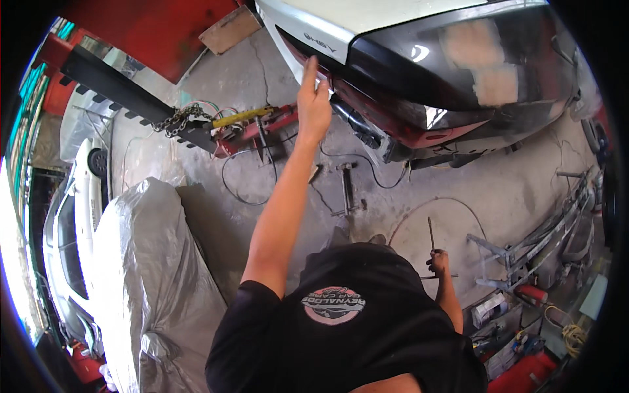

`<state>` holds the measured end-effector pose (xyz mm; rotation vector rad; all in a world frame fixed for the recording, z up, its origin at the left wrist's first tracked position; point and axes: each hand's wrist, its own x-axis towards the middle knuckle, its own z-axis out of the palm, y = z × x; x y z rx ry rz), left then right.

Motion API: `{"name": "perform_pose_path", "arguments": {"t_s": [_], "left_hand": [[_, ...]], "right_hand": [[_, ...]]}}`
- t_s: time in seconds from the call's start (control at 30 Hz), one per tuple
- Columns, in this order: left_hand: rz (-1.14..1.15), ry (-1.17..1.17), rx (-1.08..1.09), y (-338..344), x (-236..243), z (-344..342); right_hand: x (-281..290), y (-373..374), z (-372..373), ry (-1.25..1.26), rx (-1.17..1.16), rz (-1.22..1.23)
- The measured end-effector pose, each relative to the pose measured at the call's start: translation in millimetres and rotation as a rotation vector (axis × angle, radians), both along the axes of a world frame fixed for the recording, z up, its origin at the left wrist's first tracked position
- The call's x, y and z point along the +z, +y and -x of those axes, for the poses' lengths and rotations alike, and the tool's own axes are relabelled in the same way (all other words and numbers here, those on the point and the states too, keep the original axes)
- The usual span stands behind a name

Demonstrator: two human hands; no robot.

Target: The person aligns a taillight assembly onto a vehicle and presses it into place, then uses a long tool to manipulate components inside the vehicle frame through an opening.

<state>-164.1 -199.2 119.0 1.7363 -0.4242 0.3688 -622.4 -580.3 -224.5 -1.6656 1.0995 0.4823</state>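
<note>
My left hand reaches forward to the rear corner of a white and black car. Its fingers are stretched out against or just in front of the dark red trim at the car's edge; contact is hard to tell. Nothing is held there. Low on my right side, my right hand is closed round a T-handled metal rod, with the thin shaft pointing up and away and the crossbar below the hand. Bare tan patches show on the car's dark panel.
Left of the car lies a red frame puller with a chain and yellow bar. A T-shaped metal tool and cables rest on the concrete floor. At left stands something under a silver cover; metal frames lie at right.
</note>
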Motion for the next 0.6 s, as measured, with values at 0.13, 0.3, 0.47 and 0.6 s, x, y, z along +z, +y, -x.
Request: {"name": "perform_pose_path", "arguments": {"t_s": [0.13,0.3,0.47,0.6], "left_hand": [[-0.308,-0.074,0.135,-12.4,6.2,16.0],[0.342,0.136,-0.137,-25.8,-13.0,27.9],[0.196,0.099,-0.105,-75.1,-48.8,80.1],[0.202,0.091,0.031,-86.2,-43.5,86.5]], "right_hand": [[5.9,-6.7,-2.9,-0.030,0.005,0.011],[7.1,-10.0,6.2,0.085,0.178,-0.007],[7.3,-22.1,12.9,0.069,0.210,-0.019],[1.5,-31.4,21.3,0.040,0.201,-0.003]]}}
